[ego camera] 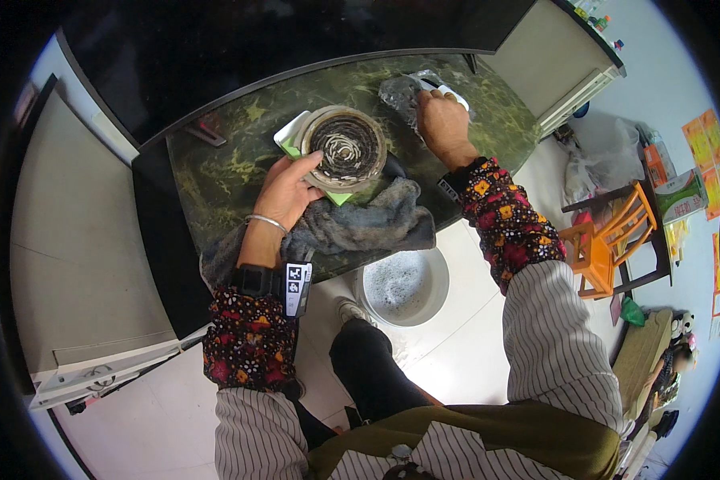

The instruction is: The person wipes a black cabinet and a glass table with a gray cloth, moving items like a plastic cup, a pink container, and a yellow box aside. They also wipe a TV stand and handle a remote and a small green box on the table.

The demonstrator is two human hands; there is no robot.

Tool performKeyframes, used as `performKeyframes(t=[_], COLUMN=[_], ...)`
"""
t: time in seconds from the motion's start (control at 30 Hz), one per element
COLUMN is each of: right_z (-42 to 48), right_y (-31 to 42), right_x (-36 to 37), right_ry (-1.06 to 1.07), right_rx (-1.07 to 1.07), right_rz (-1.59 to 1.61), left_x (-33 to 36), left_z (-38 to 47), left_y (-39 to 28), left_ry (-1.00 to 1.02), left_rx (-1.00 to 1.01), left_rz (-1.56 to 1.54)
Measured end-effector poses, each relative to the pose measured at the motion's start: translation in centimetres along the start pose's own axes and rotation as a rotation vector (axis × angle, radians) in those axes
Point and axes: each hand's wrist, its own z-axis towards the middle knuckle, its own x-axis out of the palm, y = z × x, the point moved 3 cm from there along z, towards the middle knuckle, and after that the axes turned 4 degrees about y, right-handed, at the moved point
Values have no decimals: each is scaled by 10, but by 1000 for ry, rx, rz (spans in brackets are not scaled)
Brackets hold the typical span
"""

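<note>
My left hand (291, 186) grips a round, thick-rimmed dish (345, 149) by its near left side, thumb on the rim. The dish is dark inside with rings of pale marks. Under it shows a flat green-and-white item (289, 133), partly hidden. At the back right of the green marbled stand top (240, 168), my right hand (445, 123) has its fingers curled onto a crumpled clear plastic bag (399, 96). A white object (454, 96) shows beside those fingers; its kind is unclear. A damp-looking grey cloth (366, 219) is draped along the front edge.
A large dark screen (276, 48) rises behind the stand top. Below the front edge stands a white bucket (405, 288) of sudsy water, close to my shoe (354, 312). A red-and-grey object (204, 133) lies at the left. An orange wooden chair (600, 252) is at the right.
</note>
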Motion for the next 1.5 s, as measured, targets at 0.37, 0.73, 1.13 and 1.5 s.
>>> performKeyframes(t=[0.37,0.73,1.13,1.5], right_z=[-101,-209,-19,59], right_y=[-34,-132,-104,-118], right_x=[-98,-102,19,64], right_ry=[-38,356,473,645], right_rx=[141,526,-202,1081], right_rz=[378,1284,130,1449], left_x=[11,108,52,65], left_z=[-12,-44,4,15], left_y=[7,-47,-114,-160], left_ry=[23,-149,-32,-358], left_rx=[49,320,234,18], left_rz=[-69,-45,-121,-96])
